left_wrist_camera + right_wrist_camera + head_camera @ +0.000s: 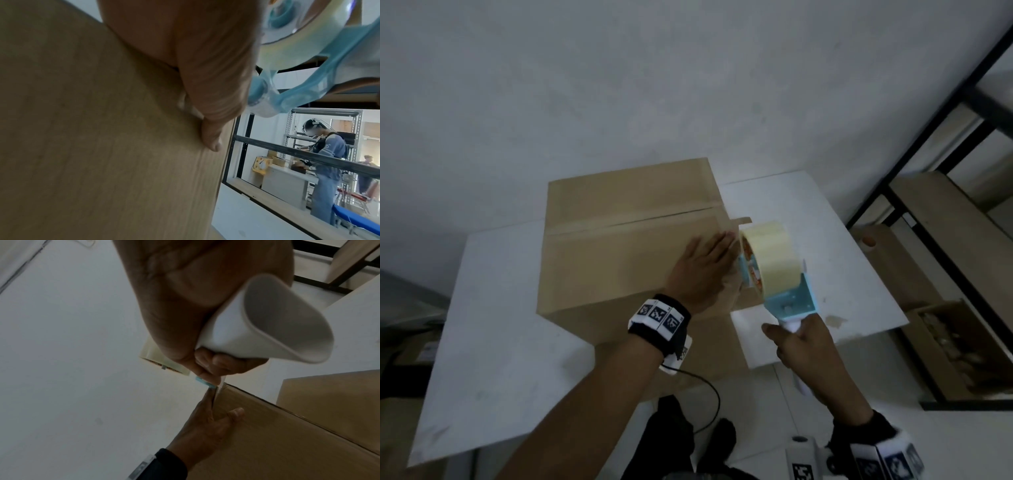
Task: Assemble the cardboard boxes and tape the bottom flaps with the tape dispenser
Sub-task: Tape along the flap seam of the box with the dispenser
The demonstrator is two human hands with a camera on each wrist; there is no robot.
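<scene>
A brown cardboard box (619,260) stands on the white table (510,359), closed flaps up, with a seam running across its top. My left hand (705,270) lies flat on the right part of the top, fingers straight, thumb down the box's side (236,414). My right hand (804,353) grips the white handle (267,331) of a blue tape dispenser (787,298) carrying a cream tape roll (770,260). The dispenser's head is at the box's right edge, right by my left fingertips (213,144). A short end of tape (743,220) sticks out at the seam's right end.
A black metal shelf frame (928,137) with wooden boards stands at the right, with an open carton (955,342) of small items low beside the table. Another person (327,159) works at a far bench. A black cable (709,394) hangs from my left wrist.
</scene>
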